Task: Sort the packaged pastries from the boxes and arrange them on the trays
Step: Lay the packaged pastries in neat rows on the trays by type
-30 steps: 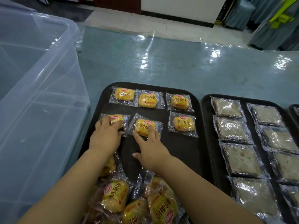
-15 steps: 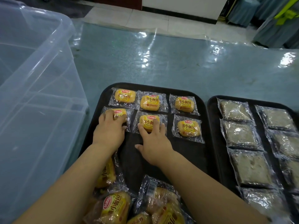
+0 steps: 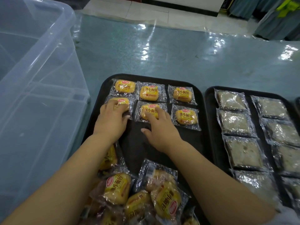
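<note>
Black tray [image 3: 199, 143] sits dead ahead of you, with six yellow bun packets flat on it in two rows of three at its 12 o'clock end

Your left hand [image 3: 112, 120] lies on the left packet of the near row [image 3: 121, 101]. Fingers are laid over the top, thumb at its near corner, nothing curled round it: pressing, not clamping

Your right hand [image 3: 159, 129] is the same on the middle packet of the near row [image 3: 151, 109]. Fingers stretch across the wrapper, and the thumb is splayed toward 9 o'clock over bare tray

The right packet of the near row [image 3: 185, 116] is at 3 o'clock of your right hand, just beside it, untouched. The far row [image 3: 149, 93] lies at 12 o'clock of the near row, wrapper edges meeting

A loose heap of yellow packets [image 3: 146, 200] sits at the tray's 6 o'clock end, between and partly under your forearms, lying at odd angles

The second black tray [image 3: 209, 127] is at 3 o'clock, just beside the first. It holds pale square pastries [image 3: 233, 122] in clear wrap, in two columns

The clear plastic box [image 3: 40, 95] is at 9 o'clock, its wall near the tray rim. I can't tell what's in it

All of it rests on a teal table cover [image 3: 178, 54] under glossy film
</note>
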The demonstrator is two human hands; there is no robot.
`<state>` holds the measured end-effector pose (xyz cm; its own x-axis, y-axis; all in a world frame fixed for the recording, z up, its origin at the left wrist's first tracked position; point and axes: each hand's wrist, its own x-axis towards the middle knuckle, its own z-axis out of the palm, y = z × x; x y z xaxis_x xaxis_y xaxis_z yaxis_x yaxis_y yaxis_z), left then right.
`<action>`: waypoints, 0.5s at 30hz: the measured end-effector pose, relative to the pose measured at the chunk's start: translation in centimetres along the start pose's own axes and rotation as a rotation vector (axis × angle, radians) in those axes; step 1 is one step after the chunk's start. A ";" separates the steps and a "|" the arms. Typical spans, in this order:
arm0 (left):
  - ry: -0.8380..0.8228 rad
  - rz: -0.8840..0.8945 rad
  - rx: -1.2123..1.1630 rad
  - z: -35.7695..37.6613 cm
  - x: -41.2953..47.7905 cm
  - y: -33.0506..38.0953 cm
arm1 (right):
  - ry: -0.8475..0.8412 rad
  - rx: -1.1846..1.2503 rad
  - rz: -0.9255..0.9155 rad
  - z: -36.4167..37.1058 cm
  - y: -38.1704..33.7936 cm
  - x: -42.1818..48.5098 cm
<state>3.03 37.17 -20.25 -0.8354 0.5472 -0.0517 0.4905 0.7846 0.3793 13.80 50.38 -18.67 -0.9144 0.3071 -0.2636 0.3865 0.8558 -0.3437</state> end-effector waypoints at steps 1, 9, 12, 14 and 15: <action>0.006 0.001 -0.036 -0.3 -0.7 0.2 | 0.037 0.025 -0.009 -0.3 0.3 -0.9; -0.085 0.081 -0.266 -0.9 -9.4 2.9 | 0.084 0.242 0.087 -0.6 3.4 -9.8; -0.166 0.094 -0.297 -0.4 -12.7 4.5 | 0.024 0.329 0.152 -0.2 4.4 -13.0; -0.236 0.094 -0.308 0.1 -14.4 5.1 | -0.052 0.344 0.176 0.3 5.0 -14.7; -0.281 0.090 -0.306 0.3 -15.1 5.4 | -0.092 0.345 0.182 0.5 5.3 -15.5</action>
<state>18.34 33.21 -17.75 -0.6716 0.7012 -0.2393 0.4271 0.6304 0.6482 30.06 49.93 -16.86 -0.8185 0.3892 -0.4225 0.5735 0.5958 -0.5622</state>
